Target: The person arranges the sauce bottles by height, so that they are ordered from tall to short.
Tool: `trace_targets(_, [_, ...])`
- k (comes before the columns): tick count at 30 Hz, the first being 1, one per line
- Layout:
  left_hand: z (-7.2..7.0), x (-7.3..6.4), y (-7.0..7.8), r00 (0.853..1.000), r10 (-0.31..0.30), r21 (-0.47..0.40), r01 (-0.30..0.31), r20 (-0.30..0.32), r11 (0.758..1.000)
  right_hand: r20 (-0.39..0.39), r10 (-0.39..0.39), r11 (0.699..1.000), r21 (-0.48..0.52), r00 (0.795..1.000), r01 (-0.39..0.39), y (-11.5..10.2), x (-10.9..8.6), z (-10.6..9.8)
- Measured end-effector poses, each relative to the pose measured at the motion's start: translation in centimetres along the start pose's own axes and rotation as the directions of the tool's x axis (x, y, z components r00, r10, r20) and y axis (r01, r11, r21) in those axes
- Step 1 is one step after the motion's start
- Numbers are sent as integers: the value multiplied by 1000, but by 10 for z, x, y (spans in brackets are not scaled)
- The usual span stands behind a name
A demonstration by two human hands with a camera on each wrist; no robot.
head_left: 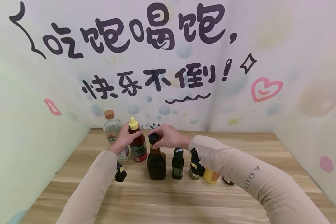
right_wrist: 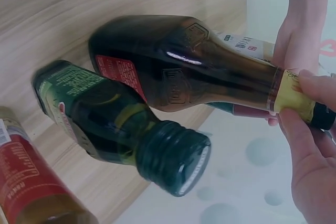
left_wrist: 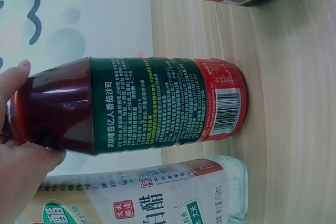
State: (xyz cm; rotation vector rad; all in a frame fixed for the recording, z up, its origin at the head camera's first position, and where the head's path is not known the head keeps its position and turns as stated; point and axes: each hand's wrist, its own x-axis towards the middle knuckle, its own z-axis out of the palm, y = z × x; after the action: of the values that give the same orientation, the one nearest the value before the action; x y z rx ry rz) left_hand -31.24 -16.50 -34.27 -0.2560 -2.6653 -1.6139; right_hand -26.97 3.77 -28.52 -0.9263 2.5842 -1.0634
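My left hand (head_left: 123,138) grips the neck of a ketchup bottle (head_left: 138,148) with a yellow nozzle cap. In the left wrist view the ketchup bottle (left_wrist: 149,103) shows its green and red label, with thumb and fingers round the neck. A dark brown soy sauce bottle (head_left: 156,165) stands to its right. My right hand (head_left: 172,137) pinches that bottle's neck just under the black cap; the right wrist view shows thumb and fingers on the yellow neck band of the soy sauce bottle (right_wrist: 157,61). Both bottles look upright on the table.
A clear white vinegar bottle (head_left: 112,127) stands left of the ketchup. Right of the soy sauce is a small dark green bottle (head_left: 178,165); beyond it, partly under my right forearm, are a yellow container (head_left: 211,176) and other bottles. The wooden table (head_left: 156,202) meets a printed backdrop.
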Motion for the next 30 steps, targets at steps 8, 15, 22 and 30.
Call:
trace_targets(8, [0,-2,-1,1000,10,2,-10,-14,1000,8,-44,997,-60,999,45,-5,7,-5])
trace_targets(15, [0,-1,-1,1000,25,19,-25,-19,1000,-51,-62,995,-80,997,58,-5,11,-13])
trace_targets(22, [1,-1,-2,999,24,18,-24,-22,1000,-108,-29,998,-63,994,23,5,15,-15])
trace_targets(30, [2,-3,0,999,32,19,-31,-18,999,-188,-6,999,-47,982,-3,15,21,-17])
